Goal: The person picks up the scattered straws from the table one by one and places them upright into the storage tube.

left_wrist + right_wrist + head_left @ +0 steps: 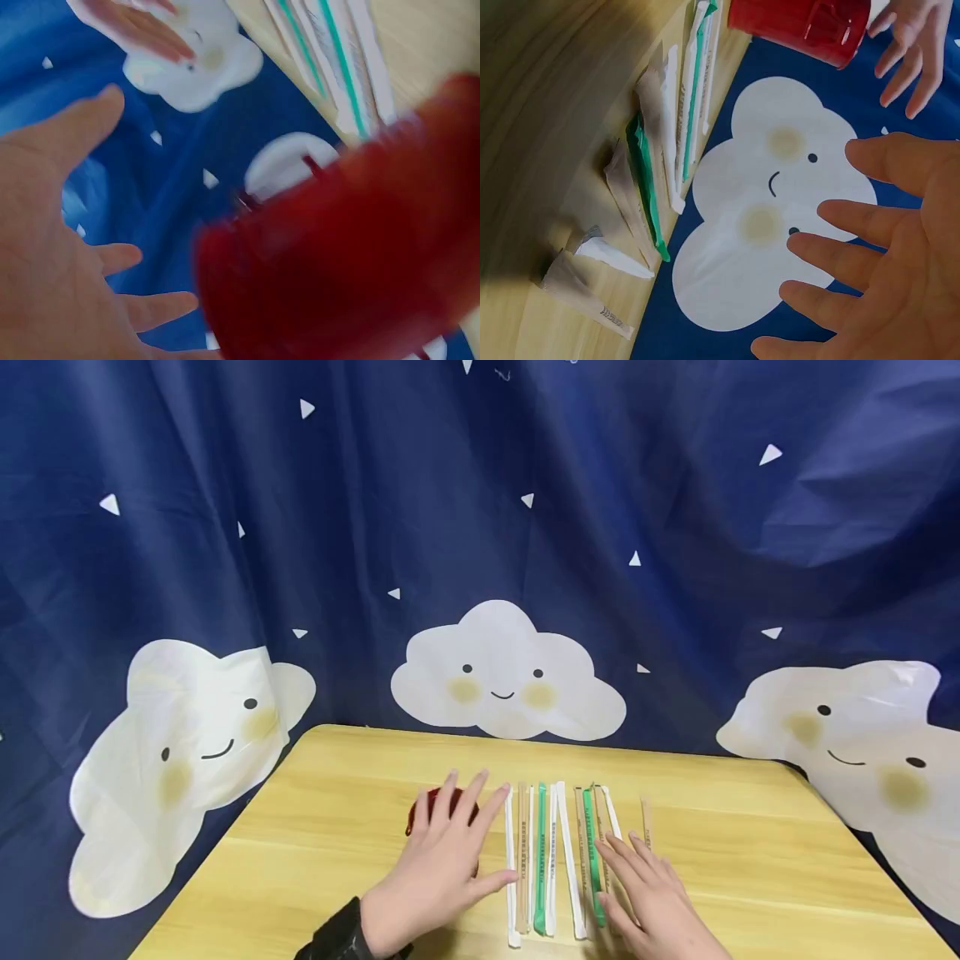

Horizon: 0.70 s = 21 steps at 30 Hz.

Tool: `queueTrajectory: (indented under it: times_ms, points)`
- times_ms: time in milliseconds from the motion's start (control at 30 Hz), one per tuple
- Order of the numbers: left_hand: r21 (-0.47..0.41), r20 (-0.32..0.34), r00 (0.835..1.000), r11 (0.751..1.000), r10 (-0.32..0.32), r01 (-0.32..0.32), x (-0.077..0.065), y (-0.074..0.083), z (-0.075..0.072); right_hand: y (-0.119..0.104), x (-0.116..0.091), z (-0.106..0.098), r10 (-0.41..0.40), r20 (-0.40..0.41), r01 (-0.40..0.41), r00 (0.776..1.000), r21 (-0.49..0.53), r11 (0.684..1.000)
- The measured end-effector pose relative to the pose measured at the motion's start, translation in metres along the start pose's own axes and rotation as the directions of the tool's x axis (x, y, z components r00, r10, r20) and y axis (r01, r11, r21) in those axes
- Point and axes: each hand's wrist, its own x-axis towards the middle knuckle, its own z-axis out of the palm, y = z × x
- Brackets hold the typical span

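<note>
The left hand hangs over a red cup, its grip wide, fingers and thumb spread; whether a fingertip touches the cup I cannot tell. The cup stands on the worktop, to the left of a row of straws, mostly hidden beneath that hand in the head view and blurred in the left wrist view. The straws lie side by side in white, brown and green wrappers, running away from the person, with print on several. The right hand hovers over the right end of the row, its grip wide too, fingers spread and covering parts of some straws. One brown straw lies a little apart at the far right. A dark sleeve covers the left wrist. Behind the worktop hangs a blue curtain with smiling white clouds.
</note>
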Motion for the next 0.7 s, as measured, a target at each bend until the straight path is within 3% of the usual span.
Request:
queueTrajectory:
  times_ms: [200, 333, 400, 533, 700]
  points:
    - [-0.139, 0.003, 0.992, 0.982, -0.129, 0.128, 0.003, -0.033, 0.002, -0.001, 0.001, 0.001, 0.033, 0.036, -0.033, 0.999, 0.005, 0.999]
    - [-0.339, 0.054, 0.991, 0.931, -0.122, 0.133, 0.005, -0.055, 0.004, -0.002, -0.002, 0.002, 0.062, 0.065, -0.063, 0.996, 0.017, 0.998]
    - [-0.462, 0.069, 0.995, 0.882, -0.072, 0.095, 0.005, -0.067, 0.007, -0.001, -0.002, 0.002, 0.059, 0.054, -0.060, 0.997, 0.015, 0.998]
    - [-0.652, 0.082, 0.997, 0.757, 0.000, 0.054, 0.003, -0.087, 0.016, 0.003, -0.001, 0.001, 0.043, 0.021, -0.043, 0.999, -0.003, 0.999]
    - [-0.792, 0.127, 0.992, 0.600, -0.025, 0.116, -0.002, -0.101, 0.029, 0.005, 0.000, -0.002, 0.043, 0.017, -0.043, 0.999, -0.006, 0.999]
